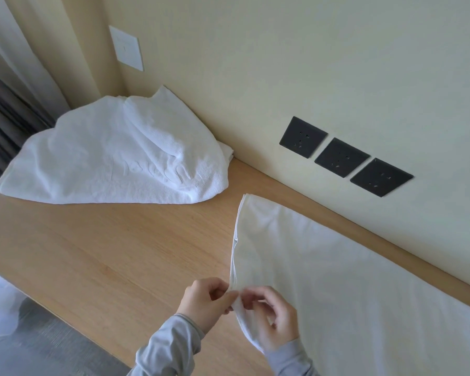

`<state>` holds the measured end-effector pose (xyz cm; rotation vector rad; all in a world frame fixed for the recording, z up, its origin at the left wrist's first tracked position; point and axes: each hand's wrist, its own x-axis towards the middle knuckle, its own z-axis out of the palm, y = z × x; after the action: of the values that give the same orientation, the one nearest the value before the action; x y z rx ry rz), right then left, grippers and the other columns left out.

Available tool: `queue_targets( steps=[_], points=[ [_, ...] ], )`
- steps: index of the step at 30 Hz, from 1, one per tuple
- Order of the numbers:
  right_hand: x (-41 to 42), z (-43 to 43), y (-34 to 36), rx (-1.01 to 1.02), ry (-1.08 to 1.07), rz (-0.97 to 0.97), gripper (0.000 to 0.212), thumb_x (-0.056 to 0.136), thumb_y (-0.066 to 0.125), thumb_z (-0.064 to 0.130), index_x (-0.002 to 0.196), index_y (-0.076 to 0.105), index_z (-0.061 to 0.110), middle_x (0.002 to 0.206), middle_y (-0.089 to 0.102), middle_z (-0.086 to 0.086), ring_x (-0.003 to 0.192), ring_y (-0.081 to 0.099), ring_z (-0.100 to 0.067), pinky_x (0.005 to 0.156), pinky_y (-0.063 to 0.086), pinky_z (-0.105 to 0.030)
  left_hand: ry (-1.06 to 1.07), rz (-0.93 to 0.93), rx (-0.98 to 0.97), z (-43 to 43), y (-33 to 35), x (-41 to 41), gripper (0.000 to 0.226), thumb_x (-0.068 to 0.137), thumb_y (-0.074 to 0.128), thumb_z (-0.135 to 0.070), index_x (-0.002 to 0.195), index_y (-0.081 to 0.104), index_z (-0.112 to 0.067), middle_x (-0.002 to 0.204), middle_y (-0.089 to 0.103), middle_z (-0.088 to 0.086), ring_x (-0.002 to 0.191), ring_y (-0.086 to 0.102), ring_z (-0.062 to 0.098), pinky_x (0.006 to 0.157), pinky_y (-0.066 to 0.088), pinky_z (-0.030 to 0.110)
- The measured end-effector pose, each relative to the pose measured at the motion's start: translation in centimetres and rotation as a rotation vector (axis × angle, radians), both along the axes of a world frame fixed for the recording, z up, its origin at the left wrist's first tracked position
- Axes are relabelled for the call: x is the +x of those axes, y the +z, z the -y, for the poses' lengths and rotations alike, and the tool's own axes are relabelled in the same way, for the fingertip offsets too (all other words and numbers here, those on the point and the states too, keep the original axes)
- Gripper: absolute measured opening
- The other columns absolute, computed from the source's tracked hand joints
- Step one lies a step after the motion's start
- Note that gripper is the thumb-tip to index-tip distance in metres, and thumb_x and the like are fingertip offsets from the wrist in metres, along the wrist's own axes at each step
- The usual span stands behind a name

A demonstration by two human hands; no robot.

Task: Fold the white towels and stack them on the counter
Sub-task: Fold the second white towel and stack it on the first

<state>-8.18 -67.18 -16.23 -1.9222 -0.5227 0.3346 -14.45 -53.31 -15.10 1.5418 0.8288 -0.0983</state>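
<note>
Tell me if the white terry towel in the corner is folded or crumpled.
Crumpled: the white terry towel lies as a rumpled heap on the light wooden counter, edges uneven.

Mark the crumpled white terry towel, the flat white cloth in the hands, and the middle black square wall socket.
Crumpled white terry towel (pixel 114 156): head view, rumpled middle.
Flat white cloth (pixel 350 280): head view, smooth centre.
Middle black square wall socket (pixel 342 157): head view, its faceplate.

Off-frame: right end of towel (pixel 364 280).
</note>
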Motion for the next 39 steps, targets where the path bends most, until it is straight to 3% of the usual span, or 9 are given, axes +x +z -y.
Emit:
queue_targets(
  steps=[6,10,17,20,23,26,29,34,39],
  points=[
    [8.9,-3.4,1.1,-0.395,0.474,0.325,0.07,0.062,0.034,-0.023,0.118,0.061,0.008,0.123,0.059,-0.003,0.118,0.05,-0.021,0.103,0.038,-0.03,-0.089,-0.002,0.073,-0.2,0.3,0.6,0.008,0.075,0.064,-0.015,0.071,0.07,-0.011,0.062,0.07,0.001,0.058,0.063,0.007,0.072,0.056,0.028],
    [12.7,-7.0,-0.2,-0.729,0.864,0.46,0.064,0.069,0.041,-0.018,0.122,0.059,0.014,0.136,0.051,0.004,0.131,0.034,-0.012,0.104,0.028,-0.03,-0.081,0.015,0.08,-0.4,0.2,1.0,0.008,0.074,0.065,-0.015,0.069,0.069,-0.01,0.059,0.068,0.002,0.058,0.062,0.009,0.071,0.054,0.03],
    [15.9,-6.5,-2.2,-0.766,0.972,0.607,0.06,0.067,0.054,-0.015,0.118,0.061,0.017,0.125,0.055,-0.002,0.114,0.052,-0.021,0.099,0.039,-0.032,-0.024,0.008,-0.021,-0.9,-0.6,0.2,0.015,0.063,0.061,-0.028,0.066,0.069,-0.016,0.058,0.068,0.0,0.057,0.063,0.01,0.073,0.057,0.036],
    [16.5,-5.8,-2.2,-0.701,1.058,0.827,0.057,0.041,0.071,-0.015,0.091,0.071,0.014,0.094,0.069,0.0,0.095,0.065,-0.022,0.08,0.054,-0.039,0.01,0.012,-0.03,-0.9,-1.0,-0.2,0.016,0.06,0.061,-0.031,0.063,0.068,-0.017,0.055,0.066,-0.001,0.055,0.062,0.011,0.072,0.057,0.037],
    [16.9,-6.1,-1.6,-0.788,1.076,1.034,0.053,0.027,0.072,-0.004,0.073,0.07,0.022,0.079,0.065,0.008,0.084,0.066,-0.016,0.079,0.052,-0.032,0.012,0.015,0.001,-0.7,-1.3,-0.4,0.013,0.059,0.06,-0.033,0.06,0.066,-0.021,0.054,0.062,-0.002,0.056,0.059,0.014,0.069,0.054,0.035],
    [18.3,-8.4,-1.2,-1.086,1.089,1.024,0.051,0.048,0.068,-0.002,0.095,0.065,0.02,0.104,0.052,0.0,0.108,0.049,-0.021,0.099,0.036,-0.038,-0.008,0.029,0.064,-0.5,-1.3,-0.3,0.01,0.058,0.059,-0.033,0.057,0.061,-0.023,0.053,0.054,-0.004,0.054,0.049,0.014,0.061,0.047,0.025],
    [19.8,-11.2,-1.1,-1.284,1.102,0.958,0.059,0.066,0.062,-0.001,0.119,0.052,0.022,0.121,0.038,-0.004,0.123,0.029,-0.025,0.107,0.019,-0.042,-0.026,0.049,0.085,-0.5,-1.2,-0.1,0.01,0.061,0.062,-0.028,0.057,0.059,-0.02,0.054,0.05,-0.004,0.054,0.044,0.013,0.06,0.042,0.021],
    [21.3,-14.2,-1.2,-1.418,1.205,1.071,0.066,0.07,0.071,0.011,0.128,0.048,0.029,0.136,0.033,-0.006,0.132,0.022,-0.026,0.11,0.014,-0.046,-0.075,0.037,0.132,-0.9,-1.6,-0.5,0.017,0.072,0.067,-0.015,0.059,0.058,-0.022,0.053,0.048,-0.005,0.048,0.041,0.005,0.058,0.039,0.012],
    [23.4,-16.3,-1.2,-1.501,1.151,1.175,0.044,0.086,0.055,0.015,0.129,0.049,0.022,0.14,0.035,-0.004,0.133,0.021,-0.024,0.111,0.016,-0.046,-0.118,0.01,0.114,-1.6,-2.0,-1.1,0.021,0.073,0.065,-0.014,0.058,0.055,-0.024,0.045,0.048,-0.012,0.045,0.044,0.002,0.057,0.036,0.007]
  ],
)
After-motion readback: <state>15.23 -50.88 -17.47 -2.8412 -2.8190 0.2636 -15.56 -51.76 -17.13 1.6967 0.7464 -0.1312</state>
